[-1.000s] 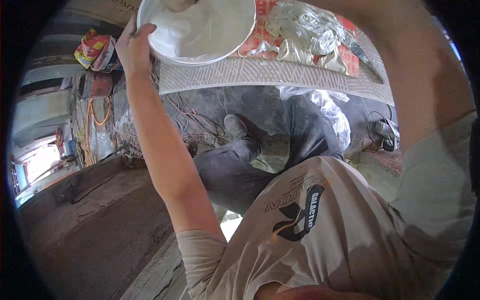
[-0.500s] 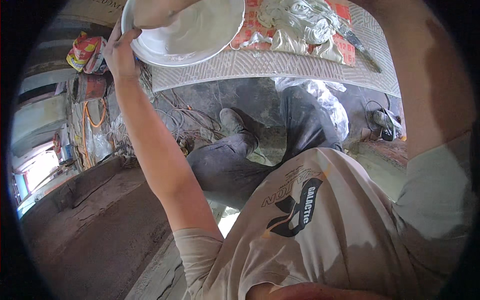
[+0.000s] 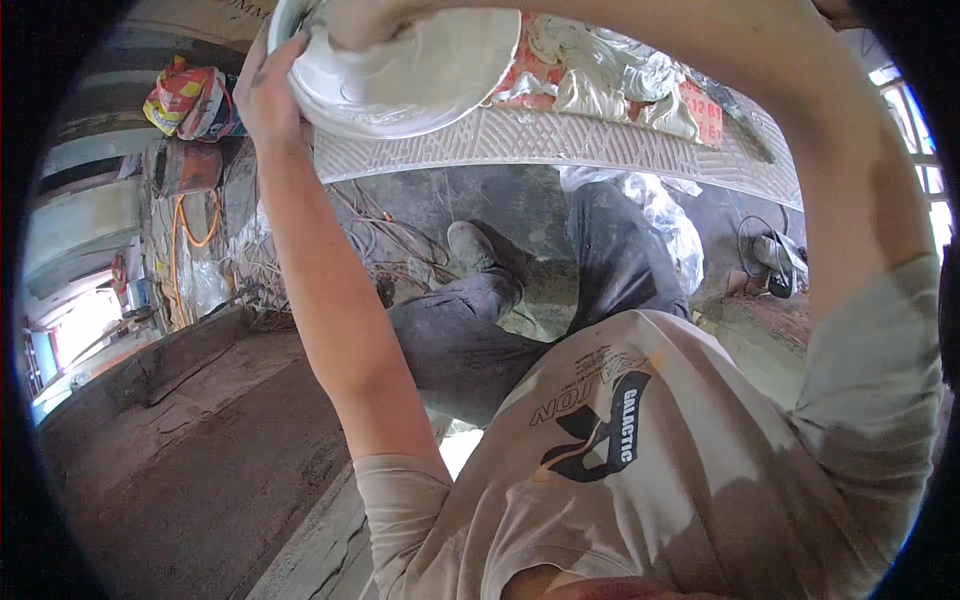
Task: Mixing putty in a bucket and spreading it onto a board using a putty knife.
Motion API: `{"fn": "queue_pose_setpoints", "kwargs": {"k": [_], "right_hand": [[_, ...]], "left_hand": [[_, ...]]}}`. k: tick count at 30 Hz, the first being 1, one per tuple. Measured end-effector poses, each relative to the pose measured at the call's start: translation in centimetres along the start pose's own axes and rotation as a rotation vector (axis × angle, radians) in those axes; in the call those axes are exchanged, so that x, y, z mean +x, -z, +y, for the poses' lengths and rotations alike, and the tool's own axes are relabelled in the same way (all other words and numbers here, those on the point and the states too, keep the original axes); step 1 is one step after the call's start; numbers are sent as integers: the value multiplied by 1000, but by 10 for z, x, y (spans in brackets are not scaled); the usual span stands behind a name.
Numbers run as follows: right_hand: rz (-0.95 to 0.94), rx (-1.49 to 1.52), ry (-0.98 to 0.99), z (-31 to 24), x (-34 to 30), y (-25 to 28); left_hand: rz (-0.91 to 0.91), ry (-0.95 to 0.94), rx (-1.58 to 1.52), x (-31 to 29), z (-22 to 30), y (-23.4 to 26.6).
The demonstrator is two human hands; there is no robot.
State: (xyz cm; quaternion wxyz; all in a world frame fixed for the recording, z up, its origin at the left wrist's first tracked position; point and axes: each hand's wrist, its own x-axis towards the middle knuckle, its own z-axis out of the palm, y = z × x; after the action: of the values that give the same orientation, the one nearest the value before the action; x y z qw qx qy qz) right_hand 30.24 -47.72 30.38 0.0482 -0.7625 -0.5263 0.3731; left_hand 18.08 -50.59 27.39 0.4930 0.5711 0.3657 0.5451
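- Left hand (image 3: 270, 95): grip closed firmly on the rim of the bucket, at its left side; thumb laid over the edge, remaining fingers along the outer wall.
- Right hand (image 3: 362, 22): reaches into the bucket from the upper right, close to the inner left wall; its fingers are blurred and partly cut off by the upper edge of view. How far its grip is spread, and whether it has hold of anything, cannot be told.
- Bucket (image 3: 400, 129): white, round, at the top of view left of centre, mouth turned toward the camera. It overlaps the near left part of the board in view; whether it rests there or is held up cannot be told.
- Bucket interior: coated with white paste (image 3: 445, 65).
- Board (image 3: 450, 147): grey, ridged, spanning the area in front of the person, with a red patch (image 3: 522, 68) on its surface.
- Heap of pale paste (image 3: 592, 92): lies on the board over the red patch, right of the bucket, partly covered by the right forearm.
- Scraper (image 3: 750, 130): dark, long, on the board right of the heap, partly hidden by the same forearm.
- Red and yellow bag (image 3: 187, 100): crumpled, left of the left hand, well apart from the board.
- Clear plastic sheet (image 3: 683, 235): below the board, beside the person's leg.
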Motion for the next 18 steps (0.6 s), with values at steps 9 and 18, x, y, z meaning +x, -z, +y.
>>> {"fn": "queue_pose_setpoints", "kwargs": {"k": [9,18], "right_hand": [[166,-774,790,87,-32,-45],[146,-1008,800,98,-19,-41]], "left_hand": [[-104,-36,255,15,19,-20],[-137,40,224,25,25,-28]]}}
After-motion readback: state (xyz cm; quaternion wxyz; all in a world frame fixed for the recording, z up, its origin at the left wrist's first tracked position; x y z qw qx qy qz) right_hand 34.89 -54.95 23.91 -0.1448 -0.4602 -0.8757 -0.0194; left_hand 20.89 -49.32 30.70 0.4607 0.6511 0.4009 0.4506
